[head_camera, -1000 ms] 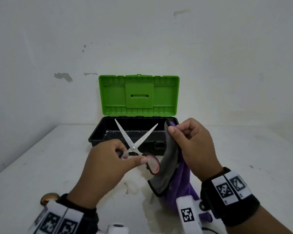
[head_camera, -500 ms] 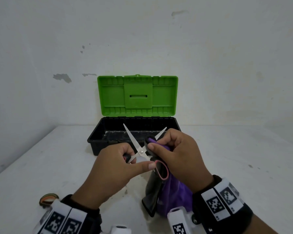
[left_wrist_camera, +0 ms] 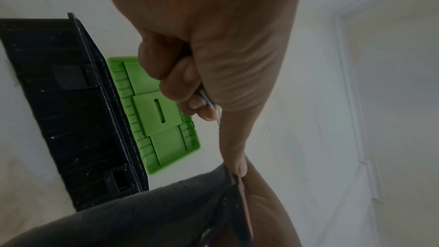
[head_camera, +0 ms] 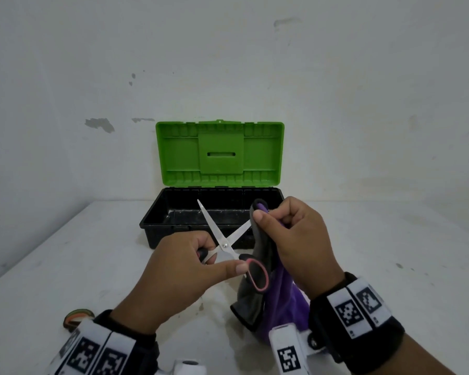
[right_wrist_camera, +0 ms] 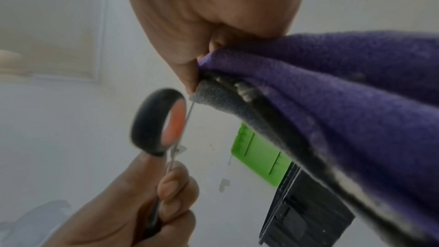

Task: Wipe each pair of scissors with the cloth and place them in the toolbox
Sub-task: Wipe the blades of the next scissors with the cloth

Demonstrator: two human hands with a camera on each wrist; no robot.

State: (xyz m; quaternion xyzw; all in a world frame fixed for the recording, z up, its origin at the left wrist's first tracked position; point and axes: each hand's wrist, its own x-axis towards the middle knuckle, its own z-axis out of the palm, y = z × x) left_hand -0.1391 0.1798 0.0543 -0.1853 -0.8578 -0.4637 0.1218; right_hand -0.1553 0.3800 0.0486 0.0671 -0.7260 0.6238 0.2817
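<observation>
My left hand (head_camera: 201, 263) grips a pair of scissors (head_camera: 224, 243) by the black, pink-lined handles, with the steel blades spread open and pointing up. The handle loop (right_wrist_camera: 159, 121) shows close in the right wrist view. My right hand (head_camera: 290, 231) pinches a grey and purple cloth (head_camera: 257, 282) around the upper part of the right blade; the rest of the cloth (right_wrist_camera: 344, 89) hangs down to the table. Behind both hands stands the toolbox (head_camera: 157, 226), black tub with its green lid (head_camera: 220, 152) raised; its inside looks bare where visible.
A white table (head_camera: 65, 253) meets a white wall behind the toolbox. Another handle, green and orange (head_camera: 77, 318), lies at the near left beside my left wrist. The toolbox front wall (left_wrist_camera: 66, 112) sits just beyond my left hand.
My right hand first brought the cloth onto the right blade near the pivot, then slid it up along the blade toward the tip. The left hand kept holding the scissors spread.
</observation>
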